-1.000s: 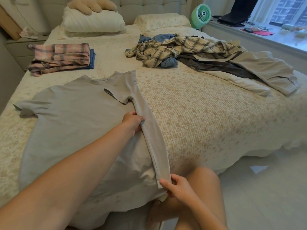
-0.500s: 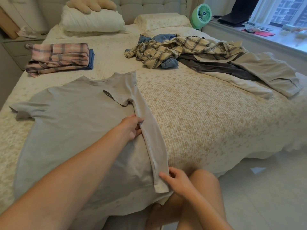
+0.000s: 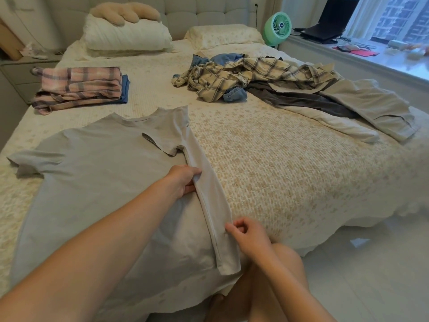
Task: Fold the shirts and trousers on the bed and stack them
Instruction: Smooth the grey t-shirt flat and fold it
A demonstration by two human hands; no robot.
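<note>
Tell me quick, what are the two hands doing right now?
Left hand: pinching the folded edge of the grey T-shirt.
Right hand: fingers loosely curled beside the shirt's folded strip, holding nothing that shows.

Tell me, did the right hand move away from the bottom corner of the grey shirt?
Yes. The right hand let go of the folded strip's bottom corner and slid up along the grey shirt, toward the pillows; the corner now lies below it.
</note>
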